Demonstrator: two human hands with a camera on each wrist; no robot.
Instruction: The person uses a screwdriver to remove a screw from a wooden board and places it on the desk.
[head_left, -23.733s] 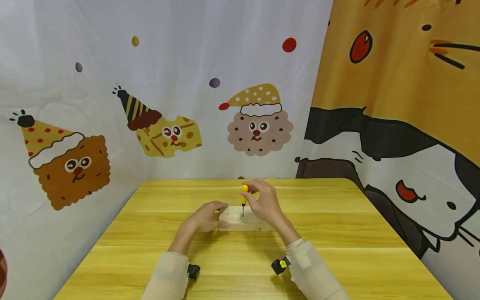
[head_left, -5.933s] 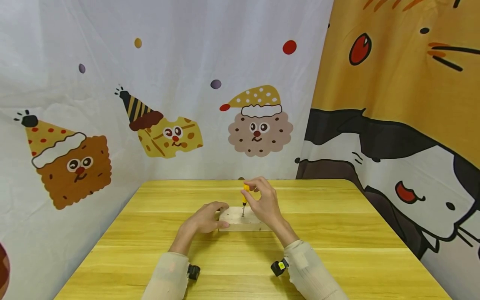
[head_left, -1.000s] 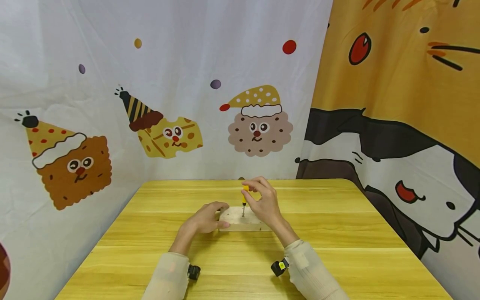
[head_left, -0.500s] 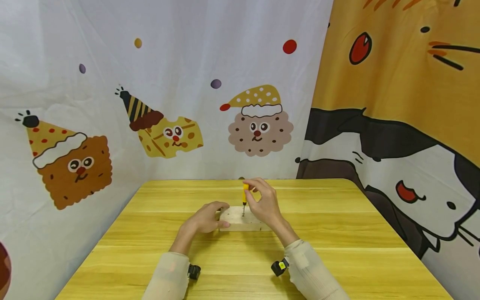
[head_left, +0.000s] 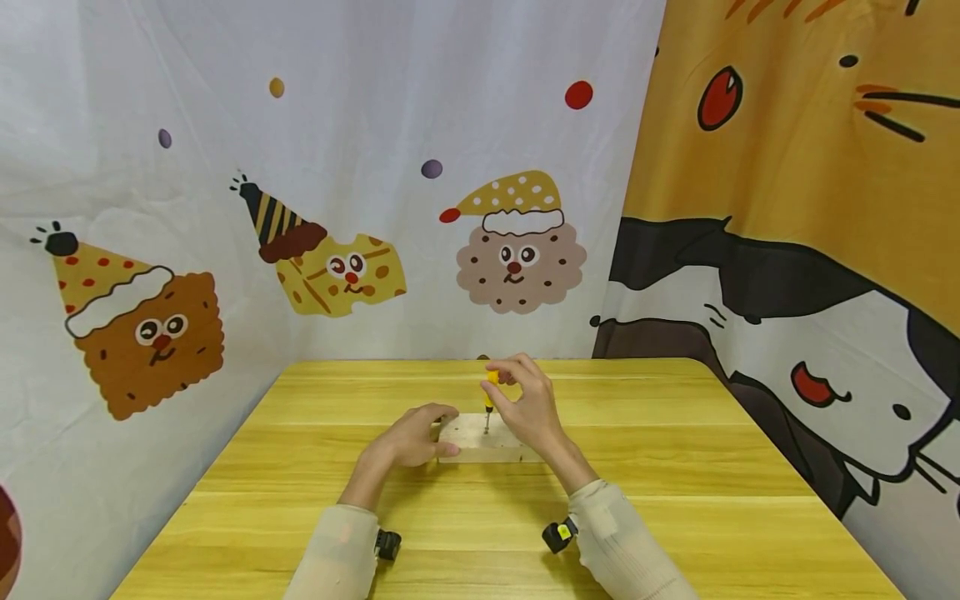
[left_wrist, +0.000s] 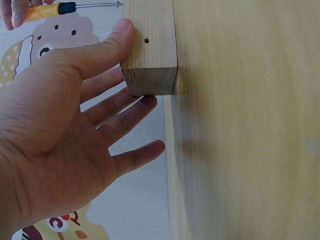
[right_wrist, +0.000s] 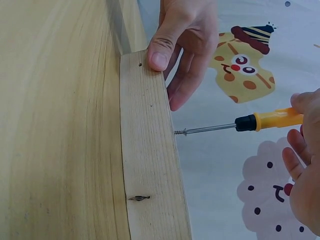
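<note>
A pale wooden block (head_left: 467, 432) lies on the table in front of me. My left hand (head_left: 408, 437) grips its left end, thumb on the near face and fingers at the far side, as the left wrist view shows. Above the block my right hand (head_left: 531, 404) pinches the yellow handle of a screwdriver (right_wrist: 275, 120) between thumb and fingers. The screwdriver stands nearly upright, black collar and thin metal shaft pointing down. Its tip meets the head of a small screw (right_wrist: 180, 132), whose thread shows above the block's top face. The screw's point is hidden in the wood.
The yellow wood-grain table (head_left: 480, 525) spreads around the block. Behind it hangs a white curtain (head_left: 360, 125) with cartoon prints, and an orange one (head_left: 787, 150) at the right. Black wrist cameras sit on both sleeves.
My right fingers shift slightly on the screwdriver handle, covering more of it than half a second ago. The left hand and the wooden block stay in place.
</note>
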